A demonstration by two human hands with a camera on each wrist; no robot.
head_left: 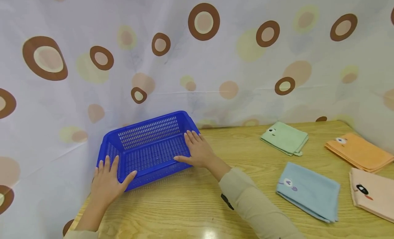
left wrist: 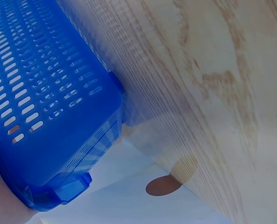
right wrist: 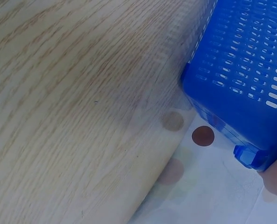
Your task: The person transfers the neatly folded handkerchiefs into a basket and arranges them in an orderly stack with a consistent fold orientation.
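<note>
A blue plastic basket (head_left: 150, 153) with slotted walls stands at the table's far left, and its inside shows no contents. My left hand (head_left: 106, 184) lies over the basket's near left corner, fingers straight and spread. On the right end of the rim rests my right hand (head_left: 198, 150), its fingers extended and the thumb along the near edge. In the left wrist view, the basket's slotted wall (left wrist: 49, 93) fills the upper left, with part of the hand (left wrist: 3, 200) below it. The right wrist view shows the basket (right wrist: 241, 79) at the right, where most of the hand is hidden.
Folded cloths lie on the wooden table (head_left: 172, 211) at the right: green (head_left: 286, 138), orange (head_left: 361, 153), blue (head_left: 309, 191) and pale pink (head_left: 377, 194). A white curtain (head_left: 172, 129) with brown ring patterns hangs behind the table and along its left side.
</note>
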